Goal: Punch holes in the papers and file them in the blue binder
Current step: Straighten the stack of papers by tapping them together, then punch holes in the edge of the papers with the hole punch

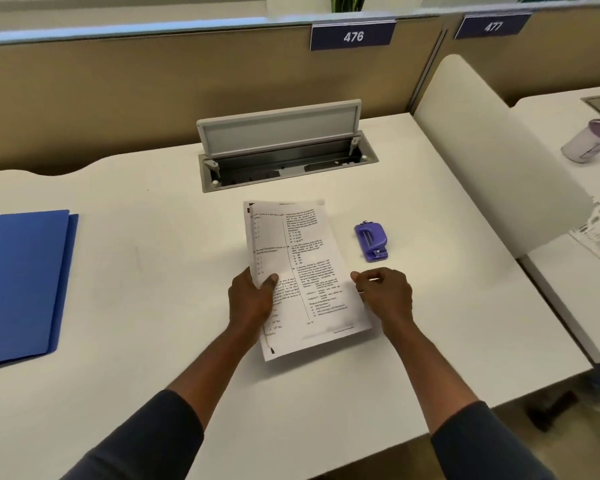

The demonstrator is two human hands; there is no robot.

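Head view:
- Printed papers (302,271): a thin sheaf of two-column text lies near the middle of the white desk (136,306), skewed so its far end leans left. How many sheets it holds cannot be told.
- Left hand (253,299): pinches the left long edge of the sheaf, thumb on top of the print, fingers hidden under or behind the paper.
- Right hand (385,292): loosely curled at the right long edge, fingertips touching or just beside it; whether it actually grips the paper cannot be told.
- Purple hole punch (370,241): stands on the desk just right of the sheaf's far half, apart from both hands.
- Blue binder (21,285): lies shut and flat at the left edge of the desk, well apart from the papers.
- Open cable hatch (284,157): sits at the far side of the desk, lid raised, beyond the sheaf.
- Handling judgement, papers: light, limp and smooth, so sheets will likely slide over one another. Hold both long edges to square them, then pinch near the edge to be punched.
- Handling judgement, punch: small, rigid and probably light; it may skid when pressed, so steady its base.
- Handling judgement, binder: stiff flat cover; lift at its free right edge.
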